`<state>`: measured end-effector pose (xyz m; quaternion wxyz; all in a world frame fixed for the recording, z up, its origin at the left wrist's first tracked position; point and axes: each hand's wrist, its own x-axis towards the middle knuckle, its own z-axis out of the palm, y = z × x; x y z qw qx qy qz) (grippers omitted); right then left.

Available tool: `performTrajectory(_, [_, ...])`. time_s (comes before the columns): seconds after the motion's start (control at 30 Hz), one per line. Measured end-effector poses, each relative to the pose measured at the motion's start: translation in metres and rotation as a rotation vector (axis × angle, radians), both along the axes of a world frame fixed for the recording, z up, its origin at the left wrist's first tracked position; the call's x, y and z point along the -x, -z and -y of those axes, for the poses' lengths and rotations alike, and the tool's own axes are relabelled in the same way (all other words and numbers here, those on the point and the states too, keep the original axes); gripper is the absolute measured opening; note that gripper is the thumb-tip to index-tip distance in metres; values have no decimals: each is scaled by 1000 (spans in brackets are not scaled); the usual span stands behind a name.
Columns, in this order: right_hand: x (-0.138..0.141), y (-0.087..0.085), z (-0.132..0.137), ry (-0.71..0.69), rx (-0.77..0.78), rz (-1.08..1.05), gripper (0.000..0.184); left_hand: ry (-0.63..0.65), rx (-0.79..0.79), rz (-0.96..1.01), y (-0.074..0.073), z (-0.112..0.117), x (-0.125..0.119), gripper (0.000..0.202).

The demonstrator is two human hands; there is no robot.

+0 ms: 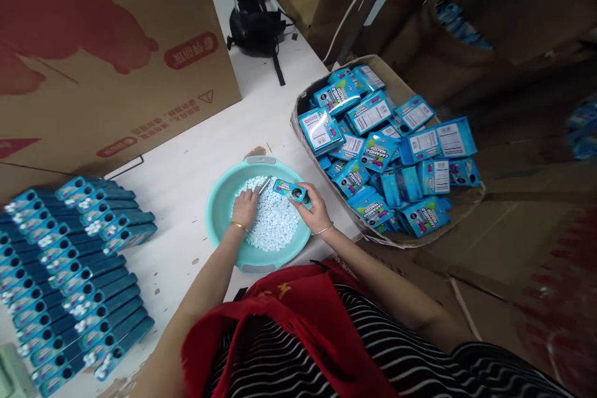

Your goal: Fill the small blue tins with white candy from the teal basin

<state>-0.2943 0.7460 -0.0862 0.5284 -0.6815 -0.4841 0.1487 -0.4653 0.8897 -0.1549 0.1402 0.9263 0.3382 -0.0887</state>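
A turquoise plastic basin (pixel 215 224) stands on the white table, holding a layer of small pale candies (pixel 275 224). My left hand (pixel 244 208) is down at the candies on the basin's left side, fingers closed around a slim silvery metal tool (pixel 265 185); its exact kind is unclear. Over the basin's right part, my right hand (pixel 315 210) grips a small blue candy box (pixel 288 190). The box lies tilted, printed side up, with a dark round hole near the fingers. The two hands are a short way apart.
A carton (pixel 466 214) heaped with flat blue candy boxes (pixel 373 115) stands right of the basin. Rows of blue boxes with round holes (pixel 88 273) line the table's left. A large brown carton (pixel 186 93) and a black strapped item (pixel 254 22) are behind.
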Motion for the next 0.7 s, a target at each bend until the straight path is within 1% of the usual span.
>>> performTrajectory(0.23, [0, 0, 1, 19, 24, -19, 32, 70, 37, 5, 1, 8, -1, 34])
performTrajectory(0.37, [2, 2, 2, 37, 25, -22, 32, 118, 104, 6, 0, 20, -3, 33])
performTrajectory(0.5, [5, 4, 2, 74, 6, -32, 32, 125, 190, -3, -4, 37, 4, 37])
performTrajectory(0.63, [6, 2, 2, 75, 6, -56, 32, 148, 308, 14, -10, 61, 10, 35])
performTrajectory(0.7, [7, 1, 2, 75, 14, -69, 33, 138, 363, 31, -12, 74, 11, 33])
